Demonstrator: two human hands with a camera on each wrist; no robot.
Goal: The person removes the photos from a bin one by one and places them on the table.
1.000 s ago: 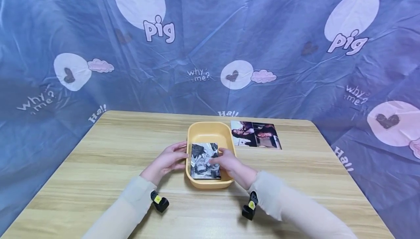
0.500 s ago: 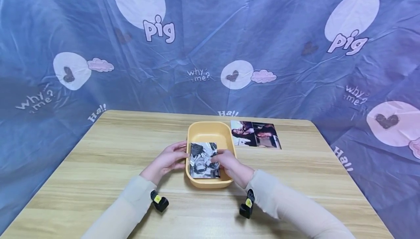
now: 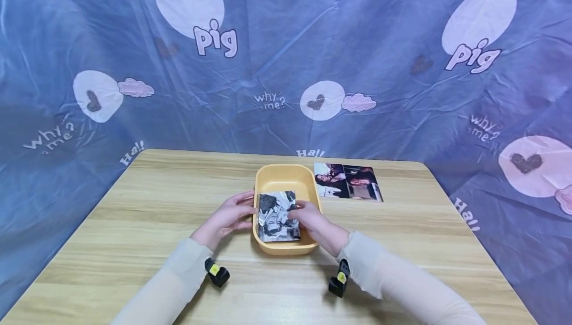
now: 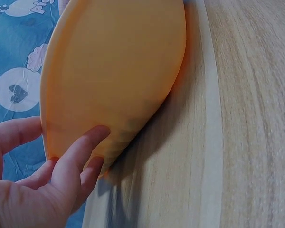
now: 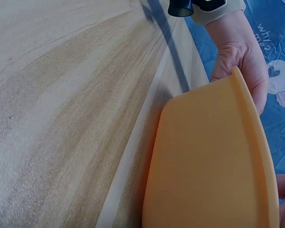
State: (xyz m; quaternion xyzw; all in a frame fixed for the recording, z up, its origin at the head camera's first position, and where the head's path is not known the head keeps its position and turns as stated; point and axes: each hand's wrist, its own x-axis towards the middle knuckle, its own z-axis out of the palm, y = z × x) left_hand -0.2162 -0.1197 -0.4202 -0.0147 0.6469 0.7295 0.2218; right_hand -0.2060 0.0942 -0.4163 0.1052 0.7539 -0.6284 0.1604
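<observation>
Yellow tray [image 3: 286, 250]: left hand [image 3: 228, 216] grasps its left wall, fingers bent loosely; steady it, no squeezing. Black-and-white photo [image 3: 276, 221] inside, toward near end, left side close to wall. Right hand [image 3: 314, 222] pinches photo's right side, thumb on top, other fingers mostly hidden; light hold should spare creases. Edges: counter [image 3: 111, 245] gives wide room leftward, some nearer; colour print [image 3: 348, 182] lies just beside tray's far right, so rightward slides want care.

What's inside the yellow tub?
Inside the yellow tub there's a black-and-white photo, held by the right hand. Whatever lies under the photo is covered, so I can't tell.
</observation>
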